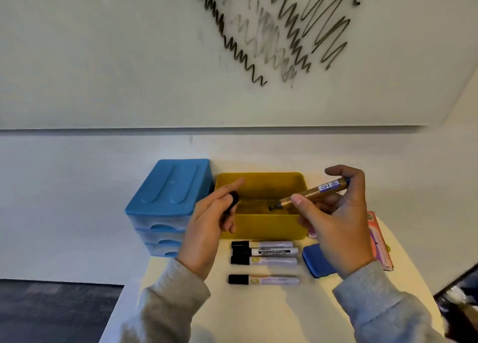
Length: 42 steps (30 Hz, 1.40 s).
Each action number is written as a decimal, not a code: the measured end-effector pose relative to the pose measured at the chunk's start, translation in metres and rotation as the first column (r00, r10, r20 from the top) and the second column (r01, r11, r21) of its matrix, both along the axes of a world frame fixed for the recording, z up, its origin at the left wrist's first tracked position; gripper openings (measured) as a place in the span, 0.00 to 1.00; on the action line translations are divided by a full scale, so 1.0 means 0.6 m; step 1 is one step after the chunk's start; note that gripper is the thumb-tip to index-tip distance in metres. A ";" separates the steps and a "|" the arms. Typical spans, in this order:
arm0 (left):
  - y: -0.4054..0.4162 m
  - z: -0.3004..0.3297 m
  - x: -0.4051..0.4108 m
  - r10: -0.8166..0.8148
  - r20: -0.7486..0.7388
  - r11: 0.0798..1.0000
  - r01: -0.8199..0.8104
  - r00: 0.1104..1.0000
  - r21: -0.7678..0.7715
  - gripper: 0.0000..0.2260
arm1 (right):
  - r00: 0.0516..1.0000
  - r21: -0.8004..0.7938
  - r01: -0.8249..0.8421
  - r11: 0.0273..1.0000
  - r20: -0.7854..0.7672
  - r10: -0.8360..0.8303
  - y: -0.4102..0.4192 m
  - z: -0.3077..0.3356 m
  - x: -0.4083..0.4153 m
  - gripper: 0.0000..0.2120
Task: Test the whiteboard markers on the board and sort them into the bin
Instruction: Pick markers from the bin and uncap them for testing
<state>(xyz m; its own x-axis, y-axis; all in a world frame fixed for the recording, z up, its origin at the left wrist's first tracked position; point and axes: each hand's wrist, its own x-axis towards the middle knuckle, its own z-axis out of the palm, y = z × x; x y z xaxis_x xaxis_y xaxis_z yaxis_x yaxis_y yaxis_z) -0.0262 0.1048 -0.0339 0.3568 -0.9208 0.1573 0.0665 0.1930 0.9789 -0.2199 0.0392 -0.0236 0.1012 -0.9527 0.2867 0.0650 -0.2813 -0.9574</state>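
While the right hand [336, 213] gripped the uncapped whiteboard marker [310, 193] above the yellow bin [261, 226], its long axis ran from two o'clock down to eight, tip leading. The left hand [207, 223] pinched the black cap [232, 200] at nine o'clock from that tip, just apart from it, so recapping looked nearest.

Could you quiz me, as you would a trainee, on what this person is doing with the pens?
1. True or false: the marker in the right hand is uncapped.
2. How many capped markers lie on the table?
3. What does the left hand hold? A) eraser B) black cap C) nothing

Key:
1. True; its bare tip points over the yellow bin.
2. Four.
3. B.
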 end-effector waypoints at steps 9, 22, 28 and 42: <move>0.043 -0.038 -0.034 -0.068 -0.382 0.980 0.133 0.922 0.145 0.06 | 0.968 0.169 0.028 0.985 0.240 -0.069 0.029 -0.037 -0.006 0.20; 0.035 -0.027 -0.059 -0.112 -0.425 0.978 0.175 0.898 0.112 0.07 | 0.955 0.165 -0.072 0.984 0.295 0.020 0.043 -0.033 -0.008 0.21; 0.036 -0.025 -0.059 -0.120 -0.345 0.980 0.167 0.931 0.109 0.07 | 0.973 0.177 -0.061 0.982 0.228 0.020 0.047 -0.031 -0.003 0.20; 0.037 -0.008 -0.075 0.106 0.006 0.992 -0.106 0.994 0.069 0.14 | 0.936 0.127 -0.330 0.935 -0.086 0.342 0.057 -0.020 -0.013 0.07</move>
